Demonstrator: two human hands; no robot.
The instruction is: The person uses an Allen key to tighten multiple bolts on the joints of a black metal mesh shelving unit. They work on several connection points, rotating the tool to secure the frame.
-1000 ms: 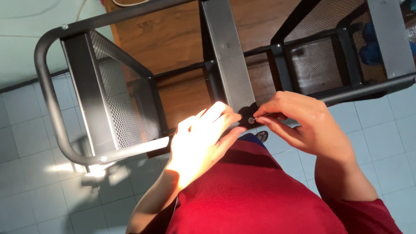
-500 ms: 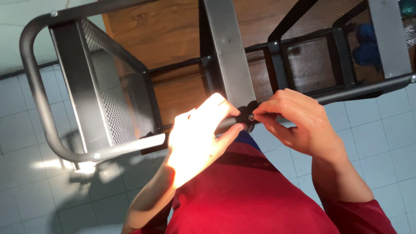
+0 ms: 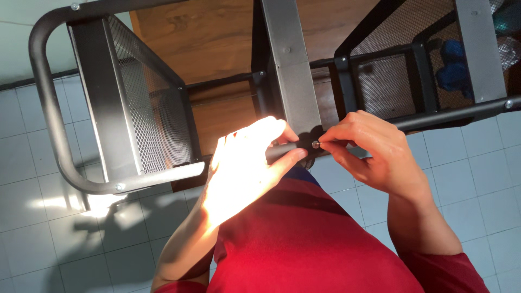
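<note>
Pale tiled floor [image 3: 32,228] under black metal mesh rack [image 3: 152,125]; left hand [image 3: 244,168] grips its lower bar at centre frame, right hand [image 3: 374,154] pinches small screw [image 3: 315,144], thread hidden.

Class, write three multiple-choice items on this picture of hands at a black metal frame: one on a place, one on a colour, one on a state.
1. Where is the small round silver bolt head?
A. on the tiled floor
B. on the black metal tube
C. on the wooden board

2. What colour is the person's garment?
A. red
B. green
C. white

3. What is the right hand doing?
A. hanging free
B. lying flat on the floor
C. touching the bolt head with its fingertips

Key: 1 B, the bolt head sits on the tube, next to where the left hand grips it; 2 A, red cloth fills the lower middle; 3 C, the fingertips meet the bolt head.
</note>
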